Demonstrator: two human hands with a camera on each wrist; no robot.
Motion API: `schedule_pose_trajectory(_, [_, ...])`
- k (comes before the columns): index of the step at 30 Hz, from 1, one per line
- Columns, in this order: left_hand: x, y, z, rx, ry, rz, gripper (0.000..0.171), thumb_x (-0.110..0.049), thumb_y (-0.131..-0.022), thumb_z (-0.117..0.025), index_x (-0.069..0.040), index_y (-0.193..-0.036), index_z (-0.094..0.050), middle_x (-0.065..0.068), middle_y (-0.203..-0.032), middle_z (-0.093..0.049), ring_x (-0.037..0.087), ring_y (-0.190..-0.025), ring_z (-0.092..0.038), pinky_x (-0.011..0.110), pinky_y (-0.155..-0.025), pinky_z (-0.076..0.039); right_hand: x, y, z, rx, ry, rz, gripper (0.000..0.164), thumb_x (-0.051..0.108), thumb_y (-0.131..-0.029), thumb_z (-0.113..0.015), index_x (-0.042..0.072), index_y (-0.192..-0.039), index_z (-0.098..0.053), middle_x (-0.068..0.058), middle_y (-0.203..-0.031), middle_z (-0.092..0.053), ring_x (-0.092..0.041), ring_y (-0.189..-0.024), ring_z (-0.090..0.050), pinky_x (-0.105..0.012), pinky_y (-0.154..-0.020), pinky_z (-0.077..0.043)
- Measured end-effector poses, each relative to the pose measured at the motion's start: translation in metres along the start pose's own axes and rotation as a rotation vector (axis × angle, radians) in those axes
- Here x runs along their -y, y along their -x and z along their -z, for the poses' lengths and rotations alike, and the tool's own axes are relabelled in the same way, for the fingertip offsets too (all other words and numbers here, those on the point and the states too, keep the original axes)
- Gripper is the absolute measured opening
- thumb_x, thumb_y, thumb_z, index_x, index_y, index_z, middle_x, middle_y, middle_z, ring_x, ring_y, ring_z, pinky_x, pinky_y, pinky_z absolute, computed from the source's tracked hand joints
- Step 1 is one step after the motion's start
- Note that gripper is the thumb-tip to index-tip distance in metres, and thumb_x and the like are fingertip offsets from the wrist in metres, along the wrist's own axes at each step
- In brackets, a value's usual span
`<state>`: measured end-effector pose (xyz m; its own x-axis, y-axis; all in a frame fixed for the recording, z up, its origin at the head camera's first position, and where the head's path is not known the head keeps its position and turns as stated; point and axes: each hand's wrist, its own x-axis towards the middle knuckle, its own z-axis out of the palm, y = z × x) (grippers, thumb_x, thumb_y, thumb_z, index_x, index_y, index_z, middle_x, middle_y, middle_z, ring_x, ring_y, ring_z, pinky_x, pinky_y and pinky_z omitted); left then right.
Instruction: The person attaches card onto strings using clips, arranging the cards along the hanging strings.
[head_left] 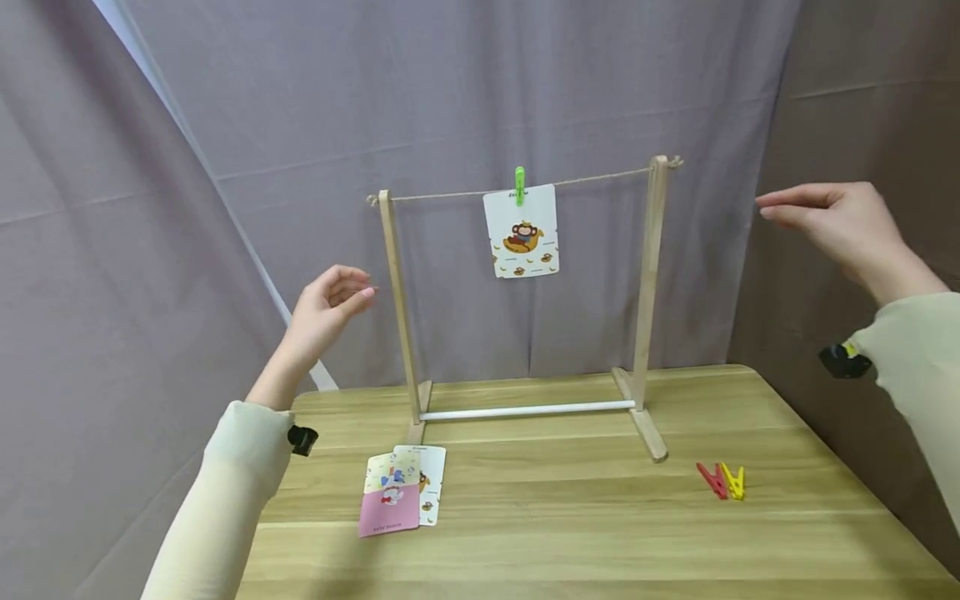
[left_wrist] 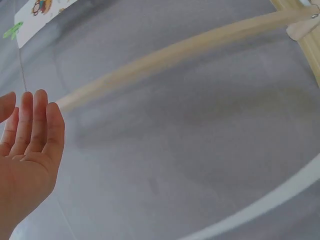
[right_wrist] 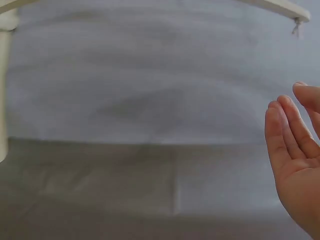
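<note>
I count one card [head_left: 524, 225] hung by a green peg [head_left: 520, 187]; two cards [head_left: 390, 510] at left, two pegs [head_left: 721, 489] at right, lie unused; left hand [head_left: 326, 308] and right hand [head_left: 851, 229] are empty, relaxed.

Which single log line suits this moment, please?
left hand: empty | right hand: empty | hung card: clipped by green peg | red peg, yellow peg: on table

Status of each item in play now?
Green clip: clamped on hung card
Hung card: hanging from string, slightly tilted
String: stretched across stand
Stand: upright
Pink-and-yellow card: overlapping white card
White card: partly covered
Red clip: on table
Yellow clip: on table
Left hand: raised, empty
Right hand: raised, empty
</note>
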<state>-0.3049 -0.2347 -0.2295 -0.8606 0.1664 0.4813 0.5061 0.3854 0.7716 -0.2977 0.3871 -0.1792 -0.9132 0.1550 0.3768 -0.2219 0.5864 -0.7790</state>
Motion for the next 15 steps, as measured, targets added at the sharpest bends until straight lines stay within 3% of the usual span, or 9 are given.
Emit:
schedule_pose_trajectory(2, [0.003, 0.012, 0.007, -0.013, -0.040, 0.006, 0.030, -0.021, -0.100, -0.066, -0.005, -0.124, -0.058, 0.015, -0.119, -0.067, 0.014, -0.103, -0.066, 0.024, -0.090, -0.052, -0.017, 0.008, 0.002, -0.005, 0.024, -0.002, 0.035, 0.046, -0.093, -0.070, 0.032, -0.125, -0.072, 0.040, -0.092, -0.061, 0.014, -0.092, -0.051, -0.023, -0.107, -0.028])
schedule_pose_trajectory(5, [0.012, 0.028, 0.014, -0.025, -0.086, 0.024, 0.031, -0.025, -0.100, -0.065, -0.007, -0.124, -0.058, 0.008, -0.116, -0.068, 0.014, -0.103, -0.066, 0.023, -0.090, -0.051, -0.042, 0.020, 0.006, -0.028, 0.044, -0.022, 0.035, 0.046, -0.094, -0.069, 0.033, -0.127, -0.071, 0.042, -0.090, -0.060, 0.016, -0.088, -0.051, -0.022, -0.105, -0.029])
schedule_pose_trajectory(7, [0.019, 0.038, 0.018, -0.030, -0.113, 0.037, 0.033, -0.028, -0.101, -0.064, -0.006, -0.125, -0.058, 0.005, -0.116, -0.069, 0.014, -0.104, -0.066, 0.023, -0.090, -0.051, -0.057, 0.026, 0.008, -0.057, -0.010, -0.038, 0.031, 0.042, -0.096, -0.068, 0.034, -0.125, -0.072, 0.043, -0.088, -0.059, 0.018, -0.083, -0.053, -0.024, -0.110, -0.026])
schedule_pose_trajectory(10, [0.030, 0.051, 0.022, -0.047, -0.129, 0.063, 0.034, -0.030, -0.101, -0.064, -0.006, -0.125, -0.057, 0.004, -0.116, -0.069, 0.013, -0.103, -0.066, 0.022, -0.090, -0.050, -0.074, 0.031, 0.010, -0.113, -0.198, 0.005, 0.022, 0.026, -0.098, -0.068, 0.029, -0.119, -0.076, 0.037, -0.088, -0.065, 0.015, -0.077, -0.060, -0.015, -0.107, -0.031])
schedule_pose_trajectory(12, [0.037, 0.059, 0.024, -0.059, -0.113, 0.072, 0.034, -0.029, -0.101, -0.064, -0.006, -0.125, -0.057, 0.003, -0.115, -0.069, 0.012, -0.103, -0.067, 0.020, -0.090, -0.049, -0.082, 0.032, 0.010, -0.131, -0.411, 0.084, 0.021, 0.009, -0.096, -0.068, 0.019, -0.112, -0.079, 0.026, -0.090, -0.072, 0.009, -0.077, -0.066, -0.011, -0.098, -0.041])
schedule_pose_trajectory(15, [0.048, 0.068, 0.025, -0.083, -0.056, 0.070, 0.032, -0.027, -0.100, -0.065, -0.007, -0.124, -0.058, 0.000, -0.113, -0.069, 0.010, -0.103, -0.067, 0.019, -0.089, -0.050, -0.091, 0.037, 0.006, -0.124, -0.587, 0.195, 0.022, -0.006, -0.093, -0.066, 0.006, -0.105, -0.079, 0.014, -0.093, -0.076, 0.004, -0.081, -0.069, -0.008, -0.069, -0.051])
